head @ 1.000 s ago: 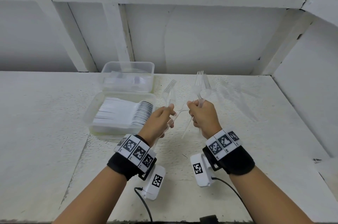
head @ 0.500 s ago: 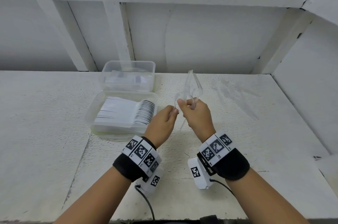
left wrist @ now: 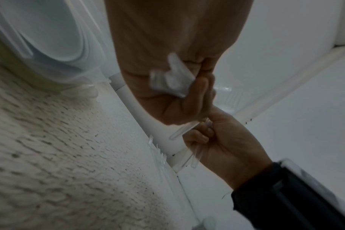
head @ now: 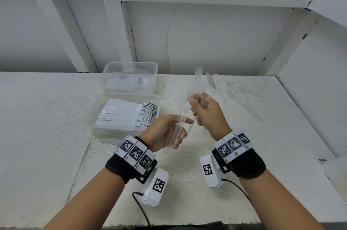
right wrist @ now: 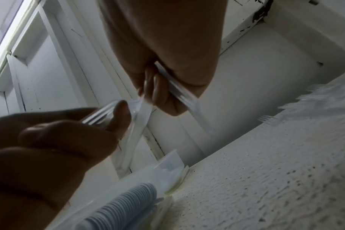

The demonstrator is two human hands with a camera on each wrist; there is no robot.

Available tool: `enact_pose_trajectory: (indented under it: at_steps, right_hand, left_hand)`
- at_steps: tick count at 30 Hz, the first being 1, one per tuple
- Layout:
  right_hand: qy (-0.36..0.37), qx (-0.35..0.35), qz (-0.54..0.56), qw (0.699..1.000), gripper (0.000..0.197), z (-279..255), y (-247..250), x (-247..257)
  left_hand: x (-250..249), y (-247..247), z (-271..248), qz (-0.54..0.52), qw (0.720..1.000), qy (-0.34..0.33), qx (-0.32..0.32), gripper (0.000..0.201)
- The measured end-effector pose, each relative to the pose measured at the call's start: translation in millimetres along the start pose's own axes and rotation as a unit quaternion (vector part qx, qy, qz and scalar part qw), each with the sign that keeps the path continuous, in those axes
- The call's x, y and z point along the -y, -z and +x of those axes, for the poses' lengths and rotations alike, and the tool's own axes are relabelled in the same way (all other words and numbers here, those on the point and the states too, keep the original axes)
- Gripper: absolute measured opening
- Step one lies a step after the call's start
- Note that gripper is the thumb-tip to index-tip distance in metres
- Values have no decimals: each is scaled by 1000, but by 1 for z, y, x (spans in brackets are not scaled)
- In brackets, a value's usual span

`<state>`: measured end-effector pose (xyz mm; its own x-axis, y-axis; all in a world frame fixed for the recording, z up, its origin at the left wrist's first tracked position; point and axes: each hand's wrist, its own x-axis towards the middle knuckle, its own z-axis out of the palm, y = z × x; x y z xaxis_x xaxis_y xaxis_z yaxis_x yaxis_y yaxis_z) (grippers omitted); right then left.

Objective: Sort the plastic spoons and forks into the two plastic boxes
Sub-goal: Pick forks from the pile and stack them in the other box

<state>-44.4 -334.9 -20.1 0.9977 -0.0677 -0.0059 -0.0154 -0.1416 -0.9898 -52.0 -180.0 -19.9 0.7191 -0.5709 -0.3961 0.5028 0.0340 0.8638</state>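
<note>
White rough-textured worktop [head: 47,136]: right hand [head: 208,115] grips clear plastic forks [head: 200,81], tines up; left hand [head: 165,132] pinches one handle, nearer the lidless translucent plastic boxes [head: 129,79] leftward.

No readable text, brand or number was found in any view. The wristbands [head: 134,151] carried black-and-white square code markers, as did the white camera housings [head: 158,184] under each wrist; tiny characters printed below the wristband markers were too small to read. The boxes [head: 129,77] showed no labels.
</note>
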Motion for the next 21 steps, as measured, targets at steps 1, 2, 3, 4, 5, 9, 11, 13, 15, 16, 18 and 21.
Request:
enact_pose_trajectory:
  at_steps: [1, 2, 3, 4, 5, 9, 11, 13, 15, 16, 18, 21]
  right_hand:
    - [1, 0, 1, 1000, 11, 0, 1, 0]
    - [5, 1, -3, 1000, 11, 0, 1, -1]
    - [8, 1, -13, 1000, 10, 1, 1, -2]
    - [10, 0, -28, 1000, 8, 1, 0, -4]
    - [11, -2, -38, 999, 5, 1, -1, -5]
    - [-19, 6, -3, 1000, 15, 1, 0, -6]
    - [-37, 38, 26, 998, 9, 0, 4, -3]
    - [-51, 59, 41, 996, 16, -1, 6, -3]
    - [-58, 68, 49, 995, 19, 0, 7, -4]
    - [-63, 71, 52, 994, 19, 0, 7, -4]
    - [-70, 73, 57, 993, 18, 1, 7, -4]
    - [-77, 85, 47, 992, 11, 1, 7, -3]
  left_hand:
    - [1, 1, 1, -3, 1000, -1, 2, 31]
    - [2, 1, 2, -4, 1000, 1, 5, 34]
    - [4, 1, 3, -3, 1000, 4, 8, 37]
    - [5, 0, 4, 0, 1000, 7, 11, 42]
    - [6, -1, 6, 6, 1000, 8, 13, 46]
    - [8, -2, 5, 13, 1000, 6, 27, 44]
    - [8, 1, 5, 5, 999, 19, 46, 44]
    - [7, 5, 5, 1, 996, 52, 79, 45]
    - [6, 8, 4, -9, 990, 79, 119, 42]
    - [7, 11, 4, -20, 986, 85, 140, 40]
    - [9, 15, 4, -57, 979, 84, 177, 37]
    - [12, 20, 7, -95, 974, 67, 195, 40]
